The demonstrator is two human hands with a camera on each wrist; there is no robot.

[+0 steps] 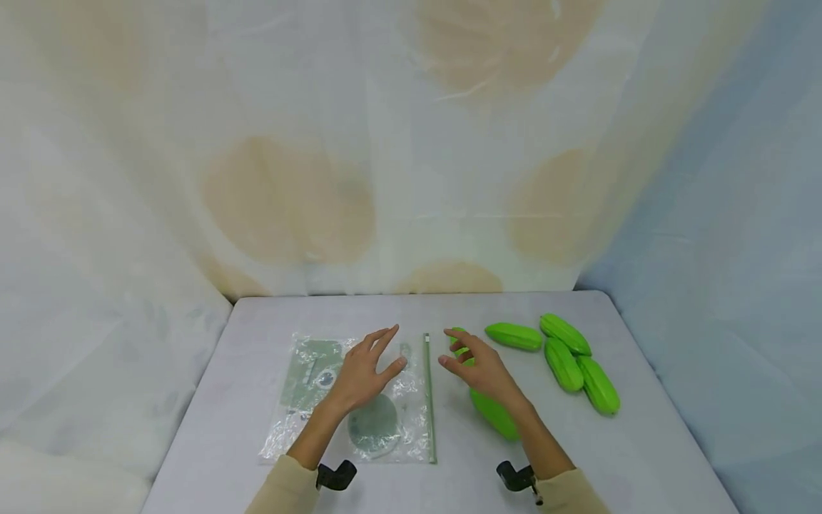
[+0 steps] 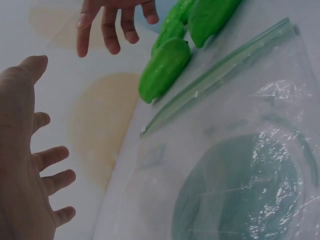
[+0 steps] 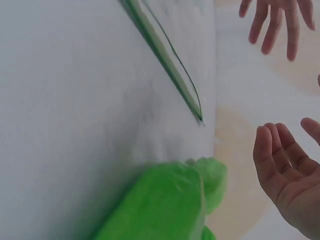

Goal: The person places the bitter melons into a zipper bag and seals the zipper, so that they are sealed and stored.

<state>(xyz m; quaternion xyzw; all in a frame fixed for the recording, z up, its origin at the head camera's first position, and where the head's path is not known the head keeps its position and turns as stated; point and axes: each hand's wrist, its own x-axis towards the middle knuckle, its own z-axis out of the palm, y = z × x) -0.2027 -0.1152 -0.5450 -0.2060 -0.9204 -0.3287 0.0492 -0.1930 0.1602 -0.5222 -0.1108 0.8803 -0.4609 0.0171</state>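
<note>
My left hand (image 1: 366,371) hovers over a clear zip bag (image 1: 411,428), fingers spread and holding nothing. The bag lies flat, with pale green printed patches and a green zip strip (image 1: 429,407) along its right side. Across from it, my right hand (image 1: 484,371) is raised with loosely bent fingers, also holding nothing. Beneath and beside that hand lie green cucumber-like vegetables (image 1: 494,414), ridged and plump, one partly hidden by the fingers. In the right wrist view, a blurred green vegetable (image 3: 160,200) lies below the right hand (image 3: 295,185), apart from it.
More green vegetables (image 1: 564,364) sit in a cluster at the right of the white table (image 1: 642,457), and a single one (image 1: 514,336) lies nearer the middle. Behind the table hangs a pale curtain (image 1: 411,178) with tan circles; further curtains enclose both sides.
</note>
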